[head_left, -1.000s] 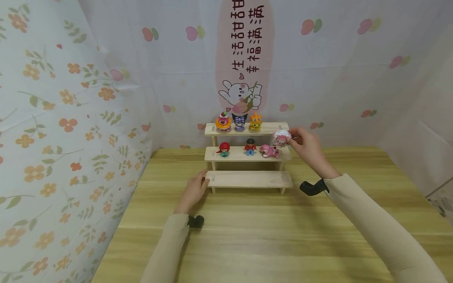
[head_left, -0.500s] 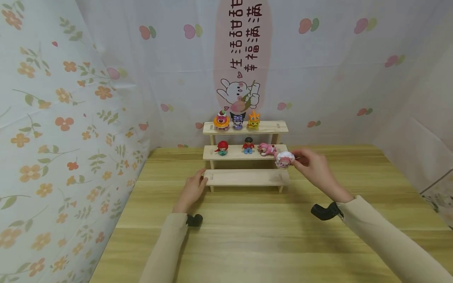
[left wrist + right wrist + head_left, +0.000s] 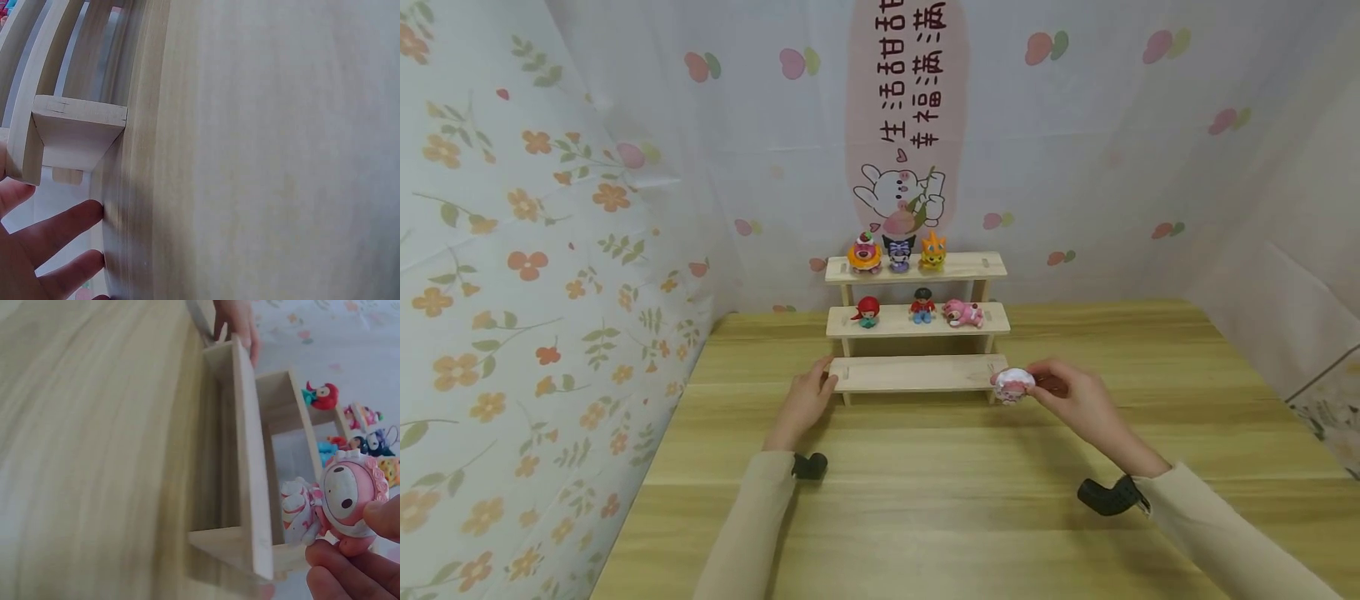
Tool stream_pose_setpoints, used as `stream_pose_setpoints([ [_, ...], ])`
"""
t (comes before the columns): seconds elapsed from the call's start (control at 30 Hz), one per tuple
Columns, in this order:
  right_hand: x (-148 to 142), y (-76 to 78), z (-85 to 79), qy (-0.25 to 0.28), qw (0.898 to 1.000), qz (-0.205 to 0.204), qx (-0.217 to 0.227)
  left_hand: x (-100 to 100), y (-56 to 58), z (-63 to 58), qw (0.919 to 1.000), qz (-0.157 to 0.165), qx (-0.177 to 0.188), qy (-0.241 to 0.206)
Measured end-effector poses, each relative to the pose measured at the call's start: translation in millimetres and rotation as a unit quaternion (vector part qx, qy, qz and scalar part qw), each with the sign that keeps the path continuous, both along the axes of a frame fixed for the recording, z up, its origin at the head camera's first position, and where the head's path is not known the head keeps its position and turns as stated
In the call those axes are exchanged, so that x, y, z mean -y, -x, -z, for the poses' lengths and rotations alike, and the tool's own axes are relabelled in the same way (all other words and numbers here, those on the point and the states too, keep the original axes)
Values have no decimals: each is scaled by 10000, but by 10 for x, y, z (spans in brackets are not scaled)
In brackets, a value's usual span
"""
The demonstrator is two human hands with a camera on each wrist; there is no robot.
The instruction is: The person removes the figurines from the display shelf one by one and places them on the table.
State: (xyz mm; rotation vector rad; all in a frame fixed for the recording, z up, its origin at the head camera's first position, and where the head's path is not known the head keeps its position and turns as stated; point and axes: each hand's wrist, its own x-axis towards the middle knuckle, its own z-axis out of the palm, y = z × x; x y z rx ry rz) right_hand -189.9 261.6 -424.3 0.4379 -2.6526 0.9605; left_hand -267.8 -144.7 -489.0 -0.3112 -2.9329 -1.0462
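Observation:
My right hand (image 3: 1084, 408) pinches a small pink figurine (image 3: 1013, 386) with a white frilly bonnet between thumb and fingertips. In the right wrist view, the figurine's white face and dress show. It hangs at the right end of the bottom tier of a three-tier wooden display stand (image 3: 917, 373); whether it touches the board I cannot tell. My left hand (image 3: 803, 407) touches the left end of the bottom tier. In the left wrist view, spread, fairly straight fingers (image 3: 59, 231) lie below the board end, with one fingertip on the board.
On the middle tier are a red-haired figurine (image 3: 867, 312), a dark-capped figurine (image 3: 922, 306) and a lying pink bear (image 3: 964, 313). The top tier holds a bear in an orange ring (image 3: 865, 253), a dark-eared figurine (image 3: 898, 254) and an orange-yellow figurine (image 3: 933, 252). Patterned cloth (image 3: 760, 100) stands behind.
My right hand has brought the bonneted figurine down from beside the middle tier to the right end of the bottom tier. The left hand has stayed at the stand; the view has shifted slightly.

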Motion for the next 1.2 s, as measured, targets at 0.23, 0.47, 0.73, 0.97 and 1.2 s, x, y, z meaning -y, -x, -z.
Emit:
stream_pose_setpoints([
  [0.23,-28,-39,254,97,9998,-105,115,4,-4,-33,9999,9,133,-22],
  [0.47,-39,14,541,474,9982,69,355,8,-2,-15,10000,9,65,-29],
  [0.73,-62,55,643,505,9972,269,476,-2,-2,-2,9999,31,121,-116],
  [0.97,-69,81,698,587,9963,212,586,-10,5,6,9998,69,110,-179],
  [1.2,-46,72,684,573,9948,62,845,30,11,46,9999,75,-2,-136],
])
